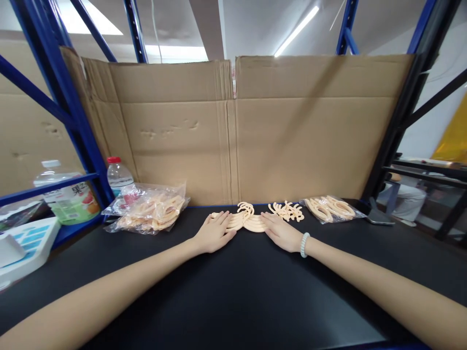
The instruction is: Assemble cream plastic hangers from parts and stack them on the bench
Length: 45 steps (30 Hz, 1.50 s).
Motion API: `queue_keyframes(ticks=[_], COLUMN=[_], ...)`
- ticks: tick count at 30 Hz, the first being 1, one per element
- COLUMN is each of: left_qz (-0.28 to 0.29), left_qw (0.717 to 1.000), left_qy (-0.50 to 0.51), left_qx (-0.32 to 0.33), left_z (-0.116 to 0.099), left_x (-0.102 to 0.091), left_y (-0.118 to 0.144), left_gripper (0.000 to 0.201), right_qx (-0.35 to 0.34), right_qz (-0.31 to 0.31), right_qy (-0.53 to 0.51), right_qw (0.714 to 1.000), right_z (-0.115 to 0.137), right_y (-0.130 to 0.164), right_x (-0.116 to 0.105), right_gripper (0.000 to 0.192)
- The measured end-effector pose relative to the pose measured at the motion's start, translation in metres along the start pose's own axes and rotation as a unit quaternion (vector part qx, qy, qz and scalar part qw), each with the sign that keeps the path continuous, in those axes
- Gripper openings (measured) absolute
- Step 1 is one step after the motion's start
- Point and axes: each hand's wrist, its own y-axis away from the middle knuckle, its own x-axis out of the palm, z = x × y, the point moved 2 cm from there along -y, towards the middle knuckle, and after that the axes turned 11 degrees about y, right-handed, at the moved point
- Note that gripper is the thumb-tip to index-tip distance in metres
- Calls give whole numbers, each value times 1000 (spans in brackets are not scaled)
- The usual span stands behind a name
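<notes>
My left hand [215, 233] lies flat with fingers stretched out, over the left end of a group of pale beige curved strips [237, 222]. From the other side, my right hand [282, 233], a pale coiled band [304, 244] at its wrist, rests flat on the right part [254, 223] of the same group. Both hands cover some of the strips. Between them, several thin curved ends [245, 208] fan upward where the two sides meet. Just beyond my right hand is a loose pile of small curved beige pieces [288, 210].
Clear bags of beige pieces lie at left [153, 211] and right [328, 209] on the black table [233, 301]. Cardboard [310, 146] walls the back. A red-capped bottle [118, 175], a large jug [73, 194] and a white tray [32, 248] stand left. A dark flat object [379, 215] lies right.
</notes>
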Motion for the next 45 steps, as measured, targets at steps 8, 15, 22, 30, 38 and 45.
queue_keyframes(ticks=[8, 15, 22, 30, 38, 45], left_qz=[-36, -91, -168, -166, -177, -177], left_qw=[999, 994, 983, 981, 980, 980], left_qy=[28, 50, 43, 26, 11, -5], left_qx=[2, 29, 66, 97, 93, 94], left_z=[-1, 0, -3, -7, -9, -9], left_x=[0, 3, -3, -3, -4, -2], left_y=[5, 9, 14, 14, 16, 18], left_gripper=[60, 51, 15, 7, 7, 9], right_qx=[1, 8, -13, -78, -70, -46], right_qz=[-2, -20, -83, -178, -170, -149], right_qy=[-1, -2, 9, 31, 51, 50], right_qw=[1000, 1000, 996, 980, 982, 987], right_z=[-5, -7, -5, 4, 8, 7], right_y=[0, 1, 11, 19, 20, 22], right_x=[3, 8, 5, -11, -13, -10], right_gripper=[54, 54, 51, 33, 26, 25])
